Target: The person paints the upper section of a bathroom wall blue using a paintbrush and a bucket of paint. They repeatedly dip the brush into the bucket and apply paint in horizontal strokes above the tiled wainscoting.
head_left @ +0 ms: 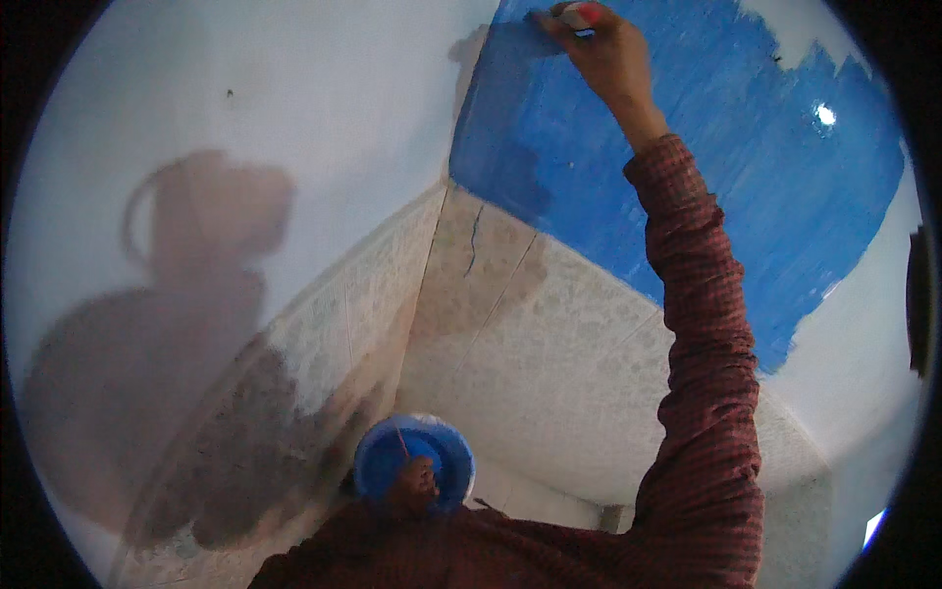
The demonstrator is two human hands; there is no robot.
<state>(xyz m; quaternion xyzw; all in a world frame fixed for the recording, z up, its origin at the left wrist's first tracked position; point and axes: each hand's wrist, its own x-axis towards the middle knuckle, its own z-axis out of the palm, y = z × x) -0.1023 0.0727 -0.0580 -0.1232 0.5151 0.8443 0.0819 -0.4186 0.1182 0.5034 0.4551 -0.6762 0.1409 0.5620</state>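
Note:
At the top of the view, my right hand [613,54] is closed around a paintbrush [581,16], of which only a pale and reddish part shows between the fingers. Its dark tip end lies near the wall corner, against the blue-painted wall [726,187]. Low in the middle, my left hand [417,479] is closed at a small bucket [371,442] of blue paint, and a thin handle runs up from the fist. My own arm and body partly hide the painted wall and the bucket's near side.
A pale unpainted wall [324,128] meets the blue one at a corner on the left. Tiles [549,363] cover the lower walls, with a blue drip below the corner. My shadow falls across the left wall. A dark object [919,299] stands at the right rim.

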